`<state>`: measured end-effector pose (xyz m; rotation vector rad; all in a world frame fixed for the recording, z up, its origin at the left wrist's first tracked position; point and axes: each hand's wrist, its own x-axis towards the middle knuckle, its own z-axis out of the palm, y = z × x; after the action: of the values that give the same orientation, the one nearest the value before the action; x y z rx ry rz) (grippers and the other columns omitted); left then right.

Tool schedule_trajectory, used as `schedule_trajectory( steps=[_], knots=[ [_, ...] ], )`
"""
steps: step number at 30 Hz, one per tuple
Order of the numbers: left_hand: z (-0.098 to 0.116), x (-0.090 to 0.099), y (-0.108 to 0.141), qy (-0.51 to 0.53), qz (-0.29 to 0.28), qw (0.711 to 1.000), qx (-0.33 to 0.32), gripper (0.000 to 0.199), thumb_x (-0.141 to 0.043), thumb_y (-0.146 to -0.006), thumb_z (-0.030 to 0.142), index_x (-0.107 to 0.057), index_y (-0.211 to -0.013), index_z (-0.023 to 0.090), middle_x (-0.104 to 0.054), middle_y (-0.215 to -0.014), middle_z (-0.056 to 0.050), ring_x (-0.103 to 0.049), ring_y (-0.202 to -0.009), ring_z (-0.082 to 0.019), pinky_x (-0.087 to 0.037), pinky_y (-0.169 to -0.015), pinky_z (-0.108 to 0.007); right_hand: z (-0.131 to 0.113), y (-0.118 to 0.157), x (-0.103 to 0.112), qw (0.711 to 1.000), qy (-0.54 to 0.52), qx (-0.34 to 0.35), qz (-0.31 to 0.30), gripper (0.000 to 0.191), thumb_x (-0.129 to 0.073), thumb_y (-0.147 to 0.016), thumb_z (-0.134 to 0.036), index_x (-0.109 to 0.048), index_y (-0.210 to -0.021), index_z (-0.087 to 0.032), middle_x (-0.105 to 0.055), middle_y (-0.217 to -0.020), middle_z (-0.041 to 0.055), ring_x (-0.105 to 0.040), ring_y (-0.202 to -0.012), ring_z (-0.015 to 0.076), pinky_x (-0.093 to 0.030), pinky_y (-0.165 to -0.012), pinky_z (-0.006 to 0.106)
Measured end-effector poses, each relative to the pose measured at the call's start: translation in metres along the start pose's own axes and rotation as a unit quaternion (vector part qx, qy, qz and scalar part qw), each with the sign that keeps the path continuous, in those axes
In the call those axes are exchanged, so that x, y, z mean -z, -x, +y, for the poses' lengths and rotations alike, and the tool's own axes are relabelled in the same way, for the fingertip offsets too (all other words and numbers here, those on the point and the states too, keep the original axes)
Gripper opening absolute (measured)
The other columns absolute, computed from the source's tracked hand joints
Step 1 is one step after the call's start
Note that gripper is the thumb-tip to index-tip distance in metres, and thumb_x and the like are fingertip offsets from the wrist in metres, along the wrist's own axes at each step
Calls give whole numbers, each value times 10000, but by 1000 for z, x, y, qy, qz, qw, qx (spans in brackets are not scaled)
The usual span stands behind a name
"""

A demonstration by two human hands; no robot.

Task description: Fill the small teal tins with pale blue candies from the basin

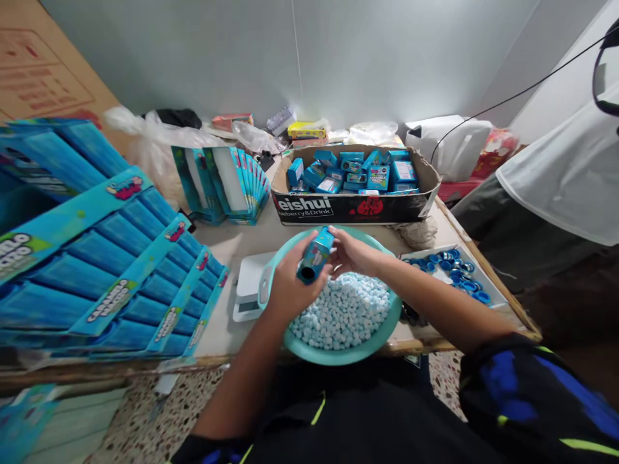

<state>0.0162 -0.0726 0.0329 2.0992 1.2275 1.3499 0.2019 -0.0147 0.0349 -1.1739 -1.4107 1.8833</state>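
- I have the left hand (293,283) wrapped around a small blue printed container (318,252), its dark round opening tilted down toward the near left.
- My right hand (355,254) pinches that container's far end with its fingertips—the lower fingers are curled in beside it.
- Container and hands are over a round turquoise plastic basin (341,356) of pale blue and white pellets (345,312), at the near edge of the white table (256,240).
- Just left of the basin I see a flat white plastic device (251,277), partly hidden under its rim.
- Toward the table's near right corner lies a white tray (500,298) of blue round caps (449,265).
- Behind the basin, an open black-printed cardboard box (309,209) holds small blue cartons (380,177).
- Left of that box, blue-and-white folded cards (232,180) stand upright.
- Large blue display boxes (120,258) fill my table's left end—printed fronts tilted.
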Motion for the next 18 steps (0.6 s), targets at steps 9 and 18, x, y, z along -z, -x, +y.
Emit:
schedule_trajectory(
  steps=[9, 18],
  knots=[
    [-36, 5, -34, 363, 242, 857, 274, 562, -967, -595, 465, -684, -992, 186, -756, -936, -60, -747, -1005, -286, -643, -868, -403, 19, -27, 23, 818, 543, 130, 139, 438, -498, -1069, -480, -700, -1319, -183, -649, -1321, 144, -583, -1277, 285, -429, -1127, 395],
    [-55, 13, -73, 446, 222, 830, 252, 524, -836, -755, 598, -681, -1121, 256, -749, -1179, -79, -613, -1345, -305, -616, -1005, -460, 25, -20, 4, 803, 580, 126, 44, 697, -601, -938, -736, -655, -1390, -208, -645, -1289, 161, -627, -1196, 337, -479, -1024, 432]
  ],
)
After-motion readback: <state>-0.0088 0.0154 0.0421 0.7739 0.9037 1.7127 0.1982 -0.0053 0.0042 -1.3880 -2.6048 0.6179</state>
